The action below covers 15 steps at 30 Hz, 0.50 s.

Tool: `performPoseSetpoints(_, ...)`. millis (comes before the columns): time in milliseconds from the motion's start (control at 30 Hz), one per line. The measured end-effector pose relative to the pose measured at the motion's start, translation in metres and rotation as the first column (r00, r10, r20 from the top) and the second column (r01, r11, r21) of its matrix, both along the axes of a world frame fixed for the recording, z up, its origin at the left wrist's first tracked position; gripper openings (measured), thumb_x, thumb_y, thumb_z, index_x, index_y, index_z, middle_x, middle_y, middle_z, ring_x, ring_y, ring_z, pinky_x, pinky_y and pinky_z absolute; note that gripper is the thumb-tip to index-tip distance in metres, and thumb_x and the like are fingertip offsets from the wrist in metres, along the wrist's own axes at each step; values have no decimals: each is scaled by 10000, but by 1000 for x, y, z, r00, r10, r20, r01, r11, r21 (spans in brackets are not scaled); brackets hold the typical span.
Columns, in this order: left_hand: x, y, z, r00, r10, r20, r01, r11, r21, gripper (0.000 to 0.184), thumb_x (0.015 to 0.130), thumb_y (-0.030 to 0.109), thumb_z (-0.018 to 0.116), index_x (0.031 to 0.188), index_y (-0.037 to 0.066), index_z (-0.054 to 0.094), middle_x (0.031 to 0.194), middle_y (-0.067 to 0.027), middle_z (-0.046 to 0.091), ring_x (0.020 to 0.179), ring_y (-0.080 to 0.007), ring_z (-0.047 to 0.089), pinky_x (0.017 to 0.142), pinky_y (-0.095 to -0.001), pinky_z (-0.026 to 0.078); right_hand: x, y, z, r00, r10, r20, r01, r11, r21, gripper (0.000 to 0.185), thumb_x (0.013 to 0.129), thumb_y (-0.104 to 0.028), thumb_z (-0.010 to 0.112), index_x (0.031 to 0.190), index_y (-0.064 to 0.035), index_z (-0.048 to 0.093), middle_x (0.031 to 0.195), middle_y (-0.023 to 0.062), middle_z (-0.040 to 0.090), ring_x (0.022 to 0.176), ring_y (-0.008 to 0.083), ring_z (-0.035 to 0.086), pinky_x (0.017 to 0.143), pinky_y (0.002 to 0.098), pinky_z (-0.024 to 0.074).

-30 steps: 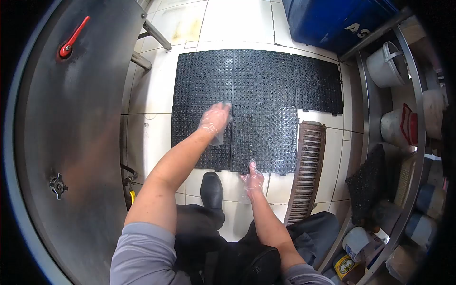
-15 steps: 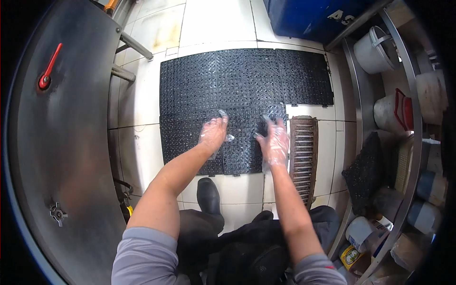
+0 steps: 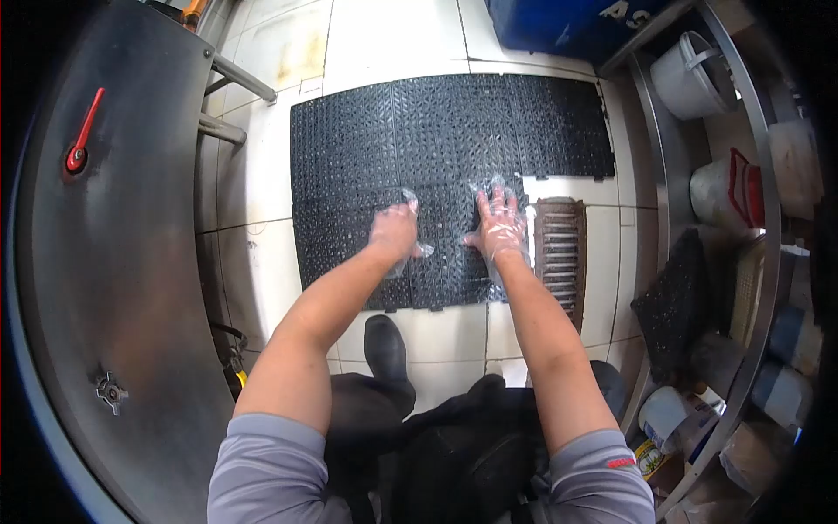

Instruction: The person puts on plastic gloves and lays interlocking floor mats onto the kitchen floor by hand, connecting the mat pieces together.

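Black rubber floor mat tiles (image 3: 349, 131) with a studded surface lie joined on the pale tiled floor. My left hand (image 3: 395, 229), in a clear plastic glove, is over the mat's front part, slightly blurred, its thumb held apart from the fingers. To its right, my right hand (image 3: 502, 223), gloved the same way, rests palm down by the mat's right front edge with its fingers spread. Neither hand has anything gripped in it. Whether the left palm presses on the mat is hard to tell.
A rusty-edged floor drain grate (image 3: 560, 258) sits right of the mat. Shelving on the right holds a grey bucket (image 3: 685, 79), a white bucket with a red handle (image 3: 714, 194) and several containers. A steel unit (image 3: 148, 253) stands left. Behind is a blue bin (image 3: 541, 22).
Both hands have shifted slightly over the mat, the right one a little farther forward with its fingers more spread. The camera view has moved a little.
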<state>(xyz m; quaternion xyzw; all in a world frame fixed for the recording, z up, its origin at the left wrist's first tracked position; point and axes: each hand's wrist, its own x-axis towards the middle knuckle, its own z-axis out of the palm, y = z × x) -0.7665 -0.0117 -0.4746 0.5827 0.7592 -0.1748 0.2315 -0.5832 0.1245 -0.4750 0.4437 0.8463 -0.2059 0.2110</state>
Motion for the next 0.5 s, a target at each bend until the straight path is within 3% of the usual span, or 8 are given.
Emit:
performPoseSetpoints(100, -1, -3, 3, 1000, -18, -10, 18, 1000, 16, 1103, 708, 512, 867, 1525, -35, 365, 1301, -131, 585, 1225, -282, 579, 961, -438, 509, -5, -35, 28, 999, -28, 23, 29, 999, -31, 1139, 772, -514, 838, 1649, -276, 151, 1724, 133, 58, 1572, 395, 87, 1203, 685, 177)
performPoseSetpoints(133, 2, -9, -3, 997, -53, -50, 55, 997, 51, 1139, 703, 513, 868, 1533, -59, 337, 1305, -138, 580, 1239, -290, 564, 977, -445, 490, 4, -60, 27, 1000, 6, 19, -6, 1000, -16, 1182, 775, -523, 830, 1657, -258, 89, 1722, 167, -14, 1566, 436, 58, 1198, 706, 146)
performPoseSetpoints(167, 2, -9, -5, 996, -58, -67, 61, 997, 47, 1147, 703, 511, 868, 1533, -69, 329, 1303, -140, 579, 1241, -290, 561, 981, -446, 486, 13, -82, 34, 997, 27, -68, -28, 999, -19, 1190, 777, -535, 822, 1660, -246, 79, 1718, 183, -23, 1556, 477, 30, 1181, 723, 169)
performPoseSetpoints(267, 9, -4, -8, 992, -78, -98, 81, 996, 25, 1163, 705, 495, 872, 1529, -103, 311, 1309, -150, 574, 1239, -282, 559, 996, -437, 479, 31, -129, 17, 998, 40, -46, -43, 997, -67, 1165, 772, -541, 823, 1655, -228, 131, 1713, 196, 10, 1541, 523, 15, 1161, 728, 212)
performPoseSetpoints(467, 9, 5, -2, 998, -30, -60, 28, 999, -30, 1080, 712, 465, 878, 1486, -92, 370, 1284, -178, 622, 1222, -311, 611, 988, -465, 527, 34, -130, -6, 996, 46, -71, -54, 993, -108, 1138, 752, -516, 847, 1638, -218, 198, 1707, 202, 7, 1507, 594, 14, 1147, 732, 239)
performPoseSetpoints(500, 1, 10, -12, 1000, 8, 2, -8, 998, -62, 1076, 725, 454, 886, 1494, -75, 351, 1271, -209, 645, 1200, -337, 644, 992, -475, 534, 37, -121, 10, 987, 76, -142, -76, 997, 4, 973, 793, -519, 813, 1587, -187, 358, 1655, 222, 255, 1498, 520, 240, 1149, 634, 338)
